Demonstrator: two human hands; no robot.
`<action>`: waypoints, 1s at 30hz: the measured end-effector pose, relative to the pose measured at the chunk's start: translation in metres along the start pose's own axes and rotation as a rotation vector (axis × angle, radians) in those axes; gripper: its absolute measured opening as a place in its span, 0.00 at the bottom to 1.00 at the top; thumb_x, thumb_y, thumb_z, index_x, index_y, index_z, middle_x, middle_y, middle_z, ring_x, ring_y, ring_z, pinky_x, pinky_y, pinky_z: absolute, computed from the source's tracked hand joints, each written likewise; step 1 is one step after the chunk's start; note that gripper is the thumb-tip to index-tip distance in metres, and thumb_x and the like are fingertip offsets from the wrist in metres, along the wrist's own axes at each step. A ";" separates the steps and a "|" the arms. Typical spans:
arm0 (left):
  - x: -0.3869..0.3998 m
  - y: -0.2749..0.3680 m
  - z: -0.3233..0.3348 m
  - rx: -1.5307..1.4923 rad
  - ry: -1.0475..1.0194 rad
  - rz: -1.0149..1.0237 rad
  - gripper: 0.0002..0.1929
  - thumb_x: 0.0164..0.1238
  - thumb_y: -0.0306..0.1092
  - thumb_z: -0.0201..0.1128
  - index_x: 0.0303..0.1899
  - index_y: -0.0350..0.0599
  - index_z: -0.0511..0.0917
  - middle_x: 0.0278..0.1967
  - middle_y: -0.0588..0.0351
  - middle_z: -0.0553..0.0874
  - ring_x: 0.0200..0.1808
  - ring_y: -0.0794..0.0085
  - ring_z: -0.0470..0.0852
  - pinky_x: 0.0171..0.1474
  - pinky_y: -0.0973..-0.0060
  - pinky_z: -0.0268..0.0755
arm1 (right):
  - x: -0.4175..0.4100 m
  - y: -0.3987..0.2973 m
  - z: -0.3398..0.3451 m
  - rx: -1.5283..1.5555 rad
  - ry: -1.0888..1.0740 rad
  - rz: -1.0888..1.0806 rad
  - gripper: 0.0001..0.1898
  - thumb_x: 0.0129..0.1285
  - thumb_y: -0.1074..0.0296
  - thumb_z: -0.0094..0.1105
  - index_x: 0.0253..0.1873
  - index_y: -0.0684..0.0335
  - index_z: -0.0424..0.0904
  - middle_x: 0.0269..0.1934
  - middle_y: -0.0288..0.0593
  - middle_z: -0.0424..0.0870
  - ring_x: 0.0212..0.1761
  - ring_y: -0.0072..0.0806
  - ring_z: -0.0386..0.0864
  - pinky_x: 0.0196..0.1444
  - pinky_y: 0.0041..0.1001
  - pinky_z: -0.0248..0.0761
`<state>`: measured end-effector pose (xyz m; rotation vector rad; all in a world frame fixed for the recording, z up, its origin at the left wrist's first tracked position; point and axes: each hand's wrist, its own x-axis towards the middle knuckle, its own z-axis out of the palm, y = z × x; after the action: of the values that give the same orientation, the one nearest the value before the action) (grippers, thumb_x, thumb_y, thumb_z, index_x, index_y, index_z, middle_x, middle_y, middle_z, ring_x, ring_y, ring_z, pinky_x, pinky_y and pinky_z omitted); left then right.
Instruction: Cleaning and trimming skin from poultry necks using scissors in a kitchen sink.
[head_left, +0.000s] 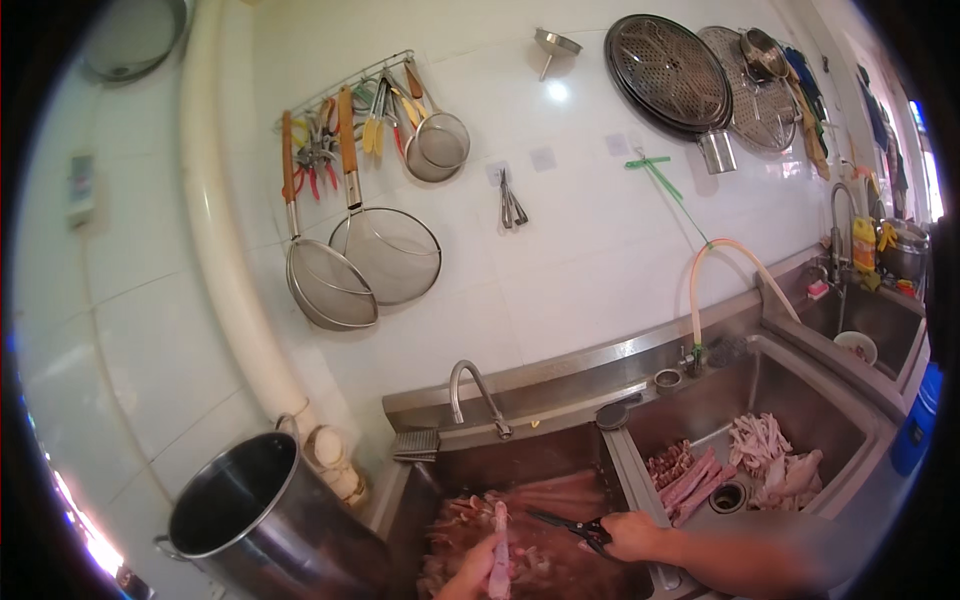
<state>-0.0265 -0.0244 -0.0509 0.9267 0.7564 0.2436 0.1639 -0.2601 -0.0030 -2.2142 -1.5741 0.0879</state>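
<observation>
My left hand (474, 568), at the bottom of the view, grips a long pale-pink piece of meat (500, 544), perhaps a poultry neck, held roughly upright. To its right, my right hand (628, 534) holds black-handled scissors (574, 528). Their dark blades point left towards the meat and stay a little apart from it. Both hands are over the left steel sink basin (525, 452), which contains reddish water. Several long meat pieces (559, 491) lie in that water beside a jumble of smaller pieces (469, 517). My fingers partly hide the scissor handles.
The middle basin (814, 405) holds long meat pieces (694, 487), reddish chunks (670, 463), pale strips (759, 440) and pale poultry pieces (787, 480). A curved faucet (471, 375) rises behind the left basin. A tall steel pot (281, 517) stands left; strainers (386, 255) hang on the wall.
</observation>
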 end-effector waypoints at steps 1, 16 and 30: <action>0.001 -0.002 -0.001 0.026 0.000 0.000 0.13 0.65 0.35 0.52 0.42 0.35 0.78 0.24 0.54 0.79 0.23 0.64 0.78 0.28 0.68 0.75 | -0.002 0.002 0.002 -0.003 0.001 0.000 0.34 0.62 0.32 0.52 0.35 0.66 0.80 0.36 0.55 0.83 0.41 0.52 0.83 0.45 0.43 0.75; -0.050 0.036 0.052 -0.004 -0.341 0.045 0.29 0.56 0.24 0.49 0.64 0.40 0.64 0.54 0.50 0.78 0.28 0.71 0.77 0.22 0.72 0.75 | 0.011 0.006 0.002 0.131 0.137 -0.054 0.15 0.55 0.60 0.68 0.32 0.67 0.75 0.30 0.56 0.80 0.33 0.55 0.79 0.36 0.42 0.72; -0.075 0.026 0.062 0.117 -0.242 0.195 0.28 0.53 0.17 0.50 0.60 0.40 0.68 0.48 0.53 0.79 0.30 0.76 0.78 0.24 0.76 0.74 | 0.003 -0.009 0.004 -0.239 0.020 -0.079 0.14 0.56 0.63 0.62 0.39 0.69 0.76 0.39 0.57 0.80 0.39 0.49 0.82 0.41 0.45 0.75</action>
<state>-0.0353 -0.0851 0.0282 1.1209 0.4607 0.2546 0.1558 -0.2540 -0.0029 -2.3172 -1.7380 -0.1530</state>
